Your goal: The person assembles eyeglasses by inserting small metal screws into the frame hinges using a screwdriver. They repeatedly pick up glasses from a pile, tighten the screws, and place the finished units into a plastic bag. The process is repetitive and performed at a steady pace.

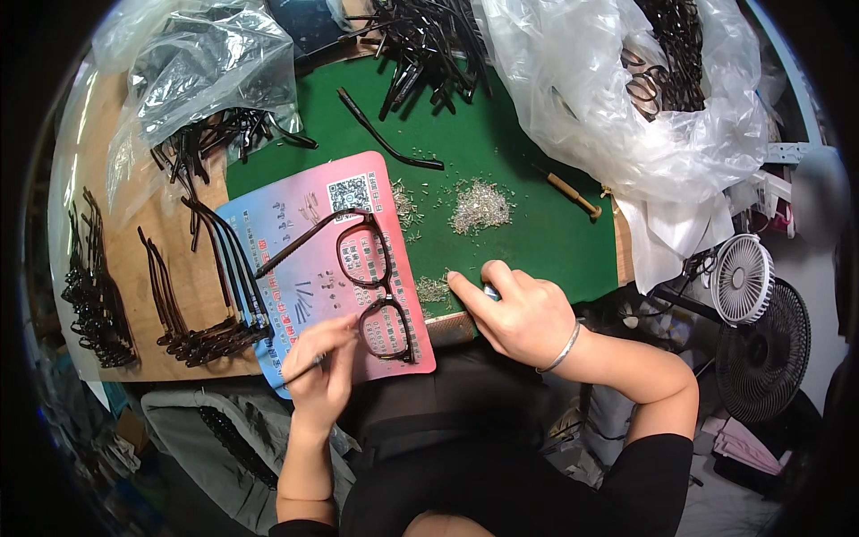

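Note:
A dark brown eyeglass frame lies on a pink and blue printed sheet, with one temple stretching to the upper left. Close beside its lower lens, my left hand is closed around a thin dark eyeglass temple, whose tip sticks out to the lower left. My right hand reaches with its index fingertip to a small pile of tiny metal screws by the near edge of the green mat. A small object with a pale blue end sits in its curled fingers, mostly hidden.
Two more screw heaps, the larger one in the middle, and a wooden-handled tool lie on the mat. A loose temple lies beyond. Bundled temples, stacked frames, plastic bags and a white fan surround them.

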### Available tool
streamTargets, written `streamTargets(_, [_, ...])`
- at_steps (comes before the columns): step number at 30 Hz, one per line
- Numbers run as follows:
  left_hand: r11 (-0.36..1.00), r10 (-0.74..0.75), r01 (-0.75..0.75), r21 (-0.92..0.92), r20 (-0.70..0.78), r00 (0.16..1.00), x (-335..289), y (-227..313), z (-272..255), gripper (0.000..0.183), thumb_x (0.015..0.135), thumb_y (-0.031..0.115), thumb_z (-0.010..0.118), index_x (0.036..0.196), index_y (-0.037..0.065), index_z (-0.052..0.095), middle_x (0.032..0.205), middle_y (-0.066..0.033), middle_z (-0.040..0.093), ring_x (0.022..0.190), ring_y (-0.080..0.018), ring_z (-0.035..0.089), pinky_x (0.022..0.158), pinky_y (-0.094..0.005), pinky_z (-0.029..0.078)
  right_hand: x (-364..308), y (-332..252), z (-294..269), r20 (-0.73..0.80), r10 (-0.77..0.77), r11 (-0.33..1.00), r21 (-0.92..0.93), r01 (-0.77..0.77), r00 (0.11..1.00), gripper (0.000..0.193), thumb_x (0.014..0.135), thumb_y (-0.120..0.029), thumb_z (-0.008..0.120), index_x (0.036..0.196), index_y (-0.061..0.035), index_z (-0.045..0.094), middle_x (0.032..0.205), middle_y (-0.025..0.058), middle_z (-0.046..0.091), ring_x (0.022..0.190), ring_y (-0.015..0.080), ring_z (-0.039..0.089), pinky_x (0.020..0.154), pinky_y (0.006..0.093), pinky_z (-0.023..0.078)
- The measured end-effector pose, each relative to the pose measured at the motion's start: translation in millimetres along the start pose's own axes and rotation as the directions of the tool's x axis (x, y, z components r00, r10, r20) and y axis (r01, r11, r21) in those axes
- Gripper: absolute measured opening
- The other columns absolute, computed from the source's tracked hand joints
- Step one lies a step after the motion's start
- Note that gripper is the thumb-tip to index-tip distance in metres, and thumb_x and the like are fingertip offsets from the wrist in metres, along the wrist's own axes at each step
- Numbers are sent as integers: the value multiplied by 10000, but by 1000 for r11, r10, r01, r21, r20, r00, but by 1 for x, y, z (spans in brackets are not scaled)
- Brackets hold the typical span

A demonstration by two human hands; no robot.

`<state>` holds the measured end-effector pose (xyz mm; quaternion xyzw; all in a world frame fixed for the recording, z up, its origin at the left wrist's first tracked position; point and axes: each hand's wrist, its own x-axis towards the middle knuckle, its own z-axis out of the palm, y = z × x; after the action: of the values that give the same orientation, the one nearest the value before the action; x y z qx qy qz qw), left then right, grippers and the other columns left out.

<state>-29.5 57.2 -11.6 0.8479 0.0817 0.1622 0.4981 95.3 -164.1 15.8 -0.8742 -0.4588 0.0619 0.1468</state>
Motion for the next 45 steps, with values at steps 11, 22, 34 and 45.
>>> streamTargets(11, [874,391,-444,197,257,884,-15,14,16,169,661,111,740,807,66,669,865,-56,666,812,-221,632,776,-367,523,2,-4,8,-72,56,997,-47,-59,996,455,675,-127,620,1129,-123,589,812,70,485,516,168,497,431,272,460])
streamTargets(22, [883,318,-353,310,159,935,-18,15,29,253,627,23,768,851,44,652,809,-75,651,765,-220,632,817,-407,501,2,0,2,-26,116,989,99,-113,993,464,704,-97,650,1159,-177,606,779,68,470,606,171,562,472,282,478])
streamTargets(34, [903,323,-359,237,178,929,-6,10,32,175,644,65,774,755,59,638,757,-57,647,713,-209,629,790,-372,502,-5,7,-5,132,-166,882,463,87,977,332,760,-135,590,1090,-172,582,784,119,496,481,231,572,434,334,487])
streamTargets(45, [900,336,-362,243,144,931,-7,8,35,135,652,18,727,746,61,640,761,-57,659,729,-213,638,779,-372,517,-5,-9,5,132,-168,926,362,110,977,390,710,-127,617,1084,-236,602,767,49,484,470,149,539,392,265,438])
